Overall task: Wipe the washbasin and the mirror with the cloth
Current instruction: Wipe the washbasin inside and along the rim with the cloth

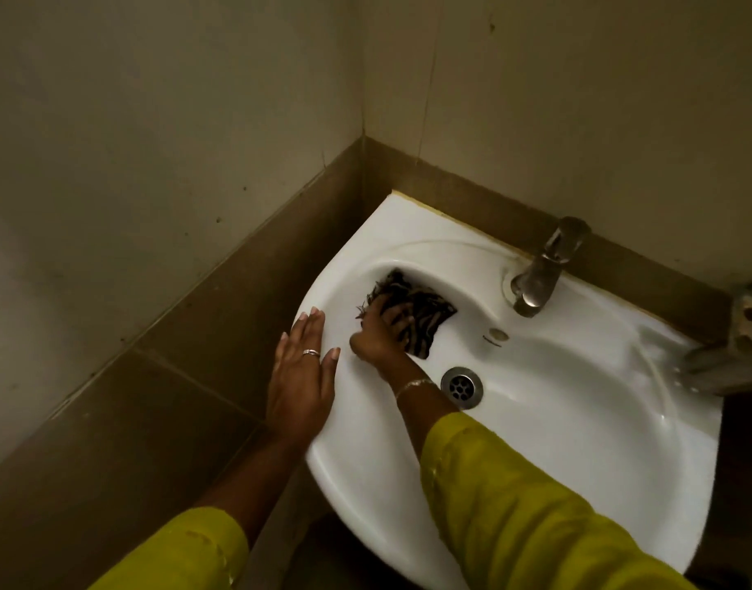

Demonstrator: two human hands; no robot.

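A white washbasin (pixel 578 419) is fixed in the corner of a dim room. My right hand (pixel 380 332) presses a dark striped cloth (pixel 425 308) against the inner far-left wall of the bowl, fingers spread over the cloth. My left hand (pixel 300 376) lies flat and open on the basin's left rim, a ring on one finger. The drain (pixel 461 386) sits just right of my right wrist. No mirror is in view.
A metal tap (pixel 540 270) stands on the basin's back ledge. Another metal fitting (pixel 744 342) juts in at the right edge. Beige walls meet in the corner above a brown tile band (pixel 238 270). Yellow-green sleeves cover both forearms.
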